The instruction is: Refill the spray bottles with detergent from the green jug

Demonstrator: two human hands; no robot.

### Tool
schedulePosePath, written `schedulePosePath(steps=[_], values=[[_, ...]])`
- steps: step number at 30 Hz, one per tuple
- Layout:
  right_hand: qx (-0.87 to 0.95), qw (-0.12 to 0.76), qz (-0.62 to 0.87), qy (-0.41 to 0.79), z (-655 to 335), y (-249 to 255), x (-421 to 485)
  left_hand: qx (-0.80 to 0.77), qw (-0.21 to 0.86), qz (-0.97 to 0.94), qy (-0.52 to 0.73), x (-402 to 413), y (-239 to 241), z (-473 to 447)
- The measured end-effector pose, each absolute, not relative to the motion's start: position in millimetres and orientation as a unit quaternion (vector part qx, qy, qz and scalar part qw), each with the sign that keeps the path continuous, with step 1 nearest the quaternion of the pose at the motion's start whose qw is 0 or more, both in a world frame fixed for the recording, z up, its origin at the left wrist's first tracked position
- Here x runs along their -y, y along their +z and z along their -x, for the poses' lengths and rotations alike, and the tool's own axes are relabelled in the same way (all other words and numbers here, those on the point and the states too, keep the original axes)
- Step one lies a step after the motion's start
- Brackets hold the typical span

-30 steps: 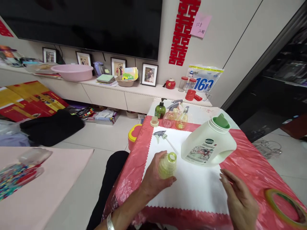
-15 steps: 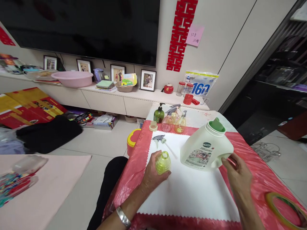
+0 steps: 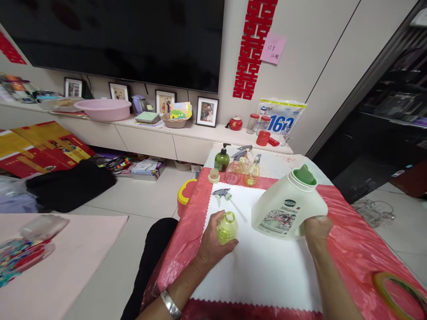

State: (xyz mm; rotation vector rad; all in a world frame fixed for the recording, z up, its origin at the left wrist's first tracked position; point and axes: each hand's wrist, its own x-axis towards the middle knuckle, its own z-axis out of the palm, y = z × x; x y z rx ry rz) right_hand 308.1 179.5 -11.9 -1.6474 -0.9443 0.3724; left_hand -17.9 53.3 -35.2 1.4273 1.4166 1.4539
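My left hand point(image 3: 213, 242) is wrapped around a small yellow-green spray bottle point(image 3: 227, 229), upright with its neck uncovered. Through the handle of a large pale-green detergent jug point(image 3: 280, 209) go the fingers of my right hand point(image 3: 318, 229), closed on it. The jug has no cap, and a green pouring spout shows in its mouth. It stands, slightly tilted, over the white mat point(image 3: 260, 271). On the mat, behind the spray bottle, lies a grey trigger spray head point(image 3: 223, 193) with its dip tube. A translucent cap point(image 3: 214, 175) sits at the mat's far left corner.
Behind the mat stand a green pump bottle point(image 3: 222, 159), a pink spray bottle point(image 3: 232, 172) and a yellow spray bottle point(image 3: 251, 174). A tape roll point(image 3: 383, 289) lies at the right on the red table cover point(image 3: 353, 235). A yellow-and-pink stool point(image 3: 184, 195) is left of the table.
My right hand has gone from touching the jug's handle loosely to gripping it, fingers through the opening. The jug has shifted very slightly. My left hand keeps the spray bottle in place.
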Motion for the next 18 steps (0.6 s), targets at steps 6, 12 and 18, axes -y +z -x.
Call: schedulePosePath(steps=[6, 12, 18], values=[[0.398, 0.580, 0.695, 0.152, -309.6, -14.4, -182.1, -0.542, 0.315, -0.544, 0.558, -54.1, -36.8, 17.7], [0.400, 0.582, 0.694, 0.138, -309.8, -16.8, -184.2, -0.535, 0.325, -0.542, 0.560, -54.1, -33.8, 17.2], [0.396, 0.574, 0.704, 0.134, -311.2, -16.8, -184.4, -0.533, 0.332, -0.540, 0.560, -53.5, -33.6, 17.2]])
